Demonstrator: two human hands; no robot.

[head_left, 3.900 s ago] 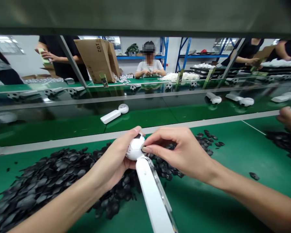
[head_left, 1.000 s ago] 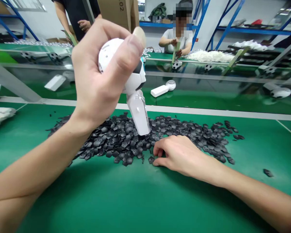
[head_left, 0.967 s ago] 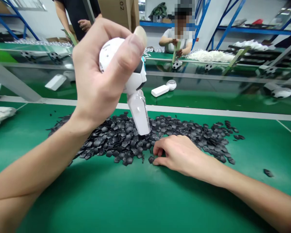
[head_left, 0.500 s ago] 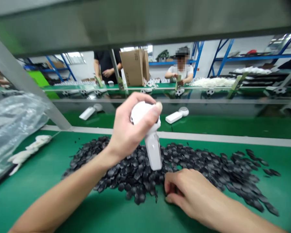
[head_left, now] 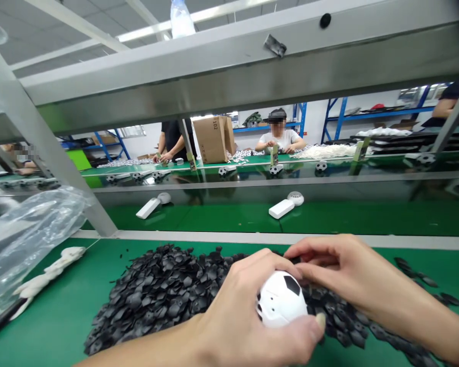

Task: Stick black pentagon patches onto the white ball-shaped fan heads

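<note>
My left hand [head_left: 260, 311] is wrapped round the white ball-shaped head of a device [head_left: 285, 300], low and right of centre. One black pentagon shows on the ball's upper right, and small dark holes mark its white face. My right hand [head_left: 329, 260] is at the ball's upper right edge with thumb and forefinger pressed close together; what they pinch, if anything, is hidden. Under and behind both hands spreads a heap of small black pieces [head_left: 160, 290] on the green table [head_left: 61, 295].
Two white devices [head_left: 281, 208] [head_left: 149, 208] lie on the green surface beyond the pale rail [head_left: 214, 236]. Plastic sheeting [head_left: 34, 224] and a white twisted bundle [head_left: 53, 270] are at left. A metal beam [head_left: 229, 76] crosses overhead. People work opposite, near a cardboard box [head_left: 210, 140].
The view has tilted up. My left hand has brought the ball lower and to the right, with its face turned toward me. My right hand has risen from the table to the ball.
</note>
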